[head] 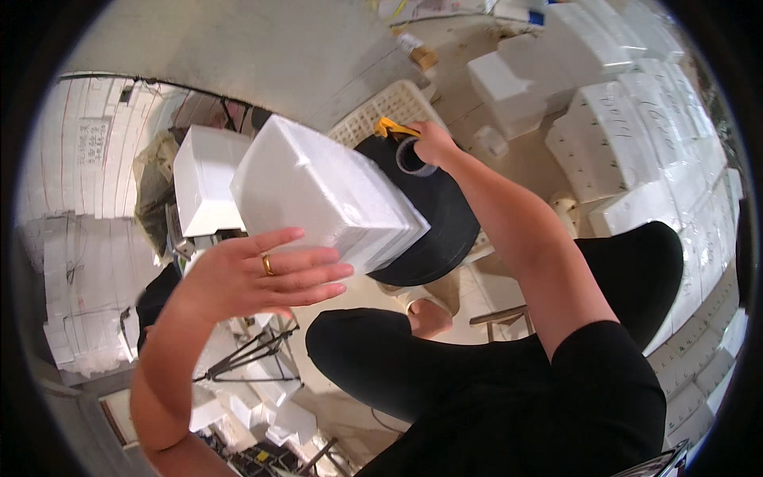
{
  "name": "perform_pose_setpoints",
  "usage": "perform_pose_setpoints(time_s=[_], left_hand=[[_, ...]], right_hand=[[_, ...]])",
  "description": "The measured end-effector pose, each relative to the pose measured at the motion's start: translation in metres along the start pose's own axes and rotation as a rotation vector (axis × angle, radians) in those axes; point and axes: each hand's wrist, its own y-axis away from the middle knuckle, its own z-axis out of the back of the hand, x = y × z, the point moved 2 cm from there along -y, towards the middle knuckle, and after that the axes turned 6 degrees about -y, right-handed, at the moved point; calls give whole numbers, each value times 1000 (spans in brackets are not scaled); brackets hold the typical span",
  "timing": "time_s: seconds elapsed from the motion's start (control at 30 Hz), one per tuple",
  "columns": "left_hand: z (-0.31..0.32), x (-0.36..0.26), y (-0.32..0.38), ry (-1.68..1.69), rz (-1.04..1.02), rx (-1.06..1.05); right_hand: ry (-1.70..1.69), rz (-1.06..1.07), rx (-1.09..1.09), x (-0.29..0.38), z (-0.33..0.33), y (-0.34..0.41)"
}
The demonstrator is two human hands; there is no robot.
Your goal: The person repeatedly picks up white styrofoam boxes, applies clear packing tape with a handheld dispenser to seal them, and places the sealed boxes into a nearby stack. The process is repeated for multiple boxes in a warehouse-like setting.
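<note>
A white foam box [322, 185] sits on a round black stool-like top [444, 238], one corner towards me. Clear film or tape gives its sides a slight shine. My left hand [262, 277] is raised at the box's near left side, fingers extended and holding nothing. Whether its fingertips touch the foam I cannot tell. Beyond the box, my right hand [435, 144] grips a yellow tape dispenser [393, 127] with a roll of tape [414, 161], low over the black top. The fingers partly hide the dispenser.
A cream plastic crate [396, 98] lies under the black top. Another white foam box [208, 173] stands at the left. Wrapped foam stacks [608, 137] line the right side, some bearing writing. A black tripod [256, 358] stands on the floor at lower left.
</note>
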Motion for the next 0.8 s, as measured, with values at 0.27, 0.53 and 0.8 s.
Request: perform_pose_setpoints(time_s=[0.27, 0.53, 0.8], left_hand=[[-57, 36, -43, 152, -177, -380], [-34, 19, -63, 126, -118, -296], [-44, -13, -24, 78, -158, -316]], right_hand=[[317, 391, 519, 22, -40, -69], [322, 463, 522, 19, -40, -65], [13, 105, 236, -10, 33, -72]])
